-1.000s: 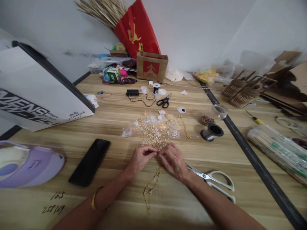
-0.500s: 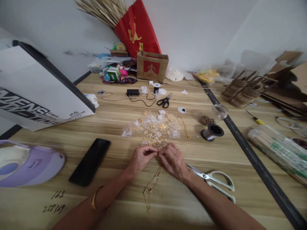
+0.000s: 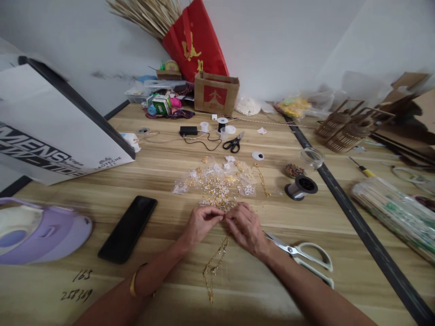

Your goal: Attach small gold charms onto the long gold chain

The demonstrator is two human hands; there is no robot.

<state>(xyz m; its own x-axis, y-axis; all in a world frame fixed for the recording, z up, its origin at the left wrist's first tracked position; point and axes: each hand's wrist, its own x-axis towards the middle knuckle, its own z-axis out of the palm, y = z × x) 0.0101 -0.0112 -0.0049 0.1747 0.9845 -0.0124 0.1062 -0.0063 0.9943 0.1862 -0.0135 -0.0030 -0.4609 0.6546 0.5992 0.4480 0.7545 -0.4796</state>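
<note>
My left hand (image 3: 200, 224) and my right hand (image 3: 246, 228) meet fingertip to fingertip over the wooden table (image 3: 176, 181), both pinched on the top end of a gold bead chain (image 3: 214, 267). The chain trails down toward me between my forearms. Just beyond my fingers lies a heap of small gold and silver beads (image 3: 217, 185) on clear plastic bags. White-handled scissors (image 3: 302, 256) lie under my right wrist.
A black phone (image 3: 128, 228) lies left of my hands, a purple visor cap (image 3: 37, 233) at the far left edge. A wire spool (image 3: 301, 187), a bead dish (image 3: 294, 170), black scissors (image 3: 233, 143), a white box (image 3: 50, 127) and a red bag (image 3: 193, 40) stand farther back.
</note>
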